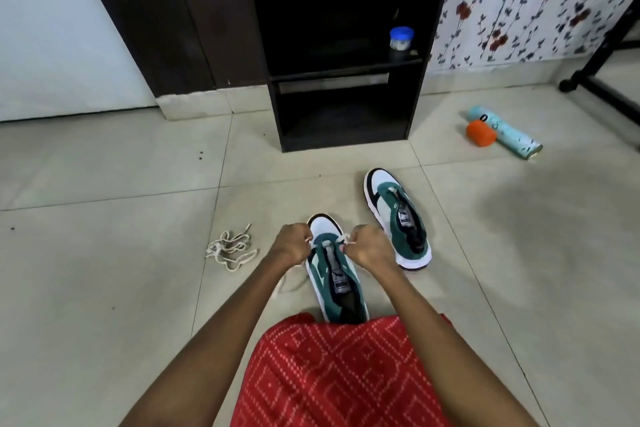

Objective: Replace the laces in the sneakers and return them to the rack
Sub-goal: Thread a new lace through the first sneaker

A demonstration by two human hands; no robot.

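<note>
A green, white and black sneaker (334,282) lies on the tiled floor right in front of me, toe pointing away. My left hand (290,246) and my right hand (369,246) sit on either side of its front eyelets, each pinching an end of a cream lace (343,240) that crosses the lowest eyelets. A loose stretch of that lace trails on the floor to the left of the shoe. The second sneaker (398,218) lies to the right, with only a small bit of lace at its front. A bundled cream lace (231,248) rests on the floor to the left.
A dark shoe rack (346,107) stands ahead against the wall, with a blue-lidded jar (401,39) on its middle shelf. An orange object (480,132) and a teal bottle (504,132) lie at the right near a black stand's foot (602,90). Red patterned cloth (332,374) covers my lap.
</note>
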